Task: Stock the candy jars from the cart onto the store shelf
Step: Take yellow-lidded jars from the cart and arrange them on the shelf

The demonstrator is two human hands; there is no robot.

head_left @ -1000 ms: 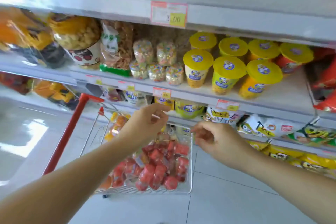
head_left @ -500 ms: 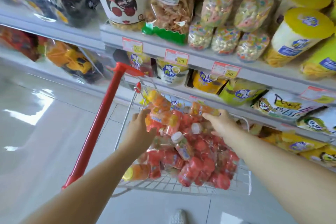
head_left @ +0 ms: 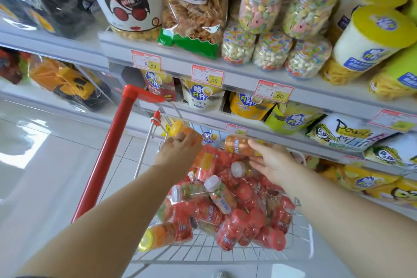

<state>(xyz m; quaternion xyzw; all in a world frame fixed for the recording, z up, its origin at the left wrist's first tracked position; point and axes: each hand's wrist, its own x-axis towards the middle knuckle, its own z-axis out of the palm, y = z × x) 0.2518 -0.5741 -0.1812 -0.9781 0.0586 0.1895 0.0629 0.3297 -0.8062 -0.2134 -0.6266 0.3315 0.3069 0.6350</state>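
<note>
Jars (head_left: 225,210) are heaped in the cart (head_left: 225,253). Near its far edge one orange jar (head_left: 180,130) is clutched in the left hand (head_left: 180,150), and a second jar (head_left: 239,147) is held by the right hand (head_left: 273,161). They are judged light, stiff and slick, best gripped round the barrel.

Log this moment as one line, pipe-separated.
left hand grips yellow-lidded orange jar | right hand holds second orange jar | both over cart of red jars
</note>
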